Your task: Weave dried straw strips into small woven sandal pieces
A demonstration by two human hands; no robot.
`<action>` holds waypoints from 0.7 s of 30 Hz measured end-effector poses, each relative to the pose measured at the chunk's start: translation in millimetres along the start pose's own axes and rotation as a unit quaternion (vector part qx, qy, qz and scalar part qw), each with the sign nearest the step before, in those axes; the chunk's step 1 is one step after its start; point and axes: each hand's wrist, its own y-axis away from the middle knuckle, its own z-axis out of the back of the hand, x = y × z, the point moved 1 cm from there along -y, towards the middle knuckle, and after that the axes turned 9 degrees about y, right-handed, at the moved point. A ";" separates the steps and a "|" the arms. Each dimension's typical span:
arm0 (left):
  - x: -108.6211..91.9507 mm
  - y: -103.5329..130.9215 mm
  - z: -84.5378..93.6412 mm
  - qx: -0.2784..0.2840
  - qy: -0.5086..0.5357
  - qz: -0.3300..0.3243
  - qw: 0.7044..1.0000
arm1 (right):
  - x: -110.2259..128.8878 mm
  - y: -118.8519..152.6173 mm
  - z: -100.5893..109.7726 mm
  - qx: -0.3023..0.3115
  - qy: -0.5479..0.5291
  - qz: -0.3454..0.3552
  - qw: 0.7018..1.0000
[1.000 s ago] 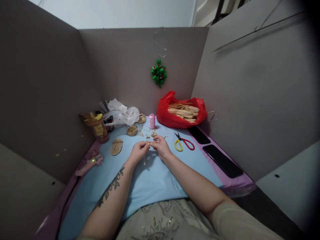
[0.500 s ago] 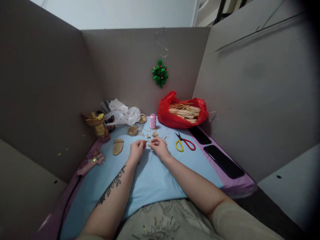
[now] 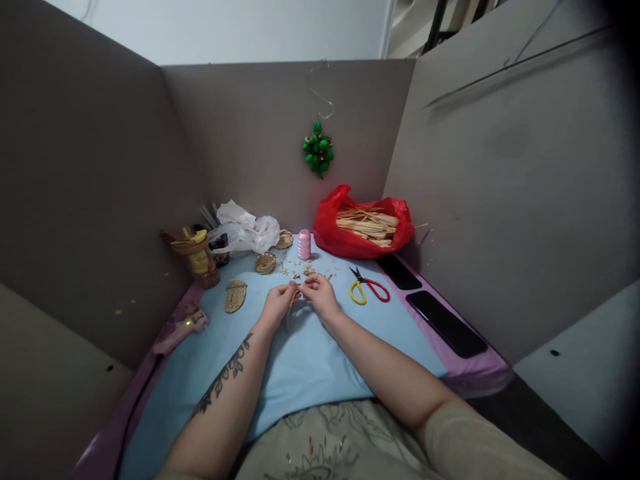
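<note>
Above the middle of the blue cloth, my left hand [image 3: 280, 301] and my right hand [image 3: 320, 295] meet at the fingertips, both closed in a pinch. Between them is a thin tan straw strip [image 3: 289, 320], one end hanging down below my left fingers. The rest of it is mostly hidden by the fingers. Small straw scraps [image 3: 306, 269] lie just beyond my hands. Scissors [image 3: 364, 285] with a yellow and a red handle rest to the right. An oval woven straw piece [image 3: 235, 296] lies flat to the left, and a small round woven basket [image 3: 265, 263] sits farther back.
A red plastic bag [image 3: 330, 233] full of dried straw stands at the back right, near a pink thread spool [image 3: 305, 245]. Two dark phones [image 3: 446, 323] lie at the right edge. On the left are a pink glue gun [image 3: 183, 330], a tool jar [image 3: 201, 263] and a white plastic bag [image 3: 247, 230].
My hands have come together until the fingertips meet. A hanging end of the straw strip now shows below my left hand. The view has shifted slightly.
</note>
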 end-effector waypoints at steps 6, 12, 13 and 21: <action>1.6 -0.1 -1.5 -0.041 -0.176 -0.093 0.979 | -5.7 0.9 -2.3 0.014 0.038 0.042 0.998; 11.3 -7.6 6.2 -0.075 -0.102 -0.082 0.989 | -3.2 3.4 -1.7 0.006 0.066 0.028 0.997; 12.9 -9.1 7.6 -0.081 -0.065 -0.062 0.993 | -2.8 3.5 -1.5 0.005 0.070 0.021 0.997; 12.1 -12.6 13.9 -0.101 0.107 0.016 0.989 | -3.0 3.3 -0.5 0.006 0.069 0.014 0.997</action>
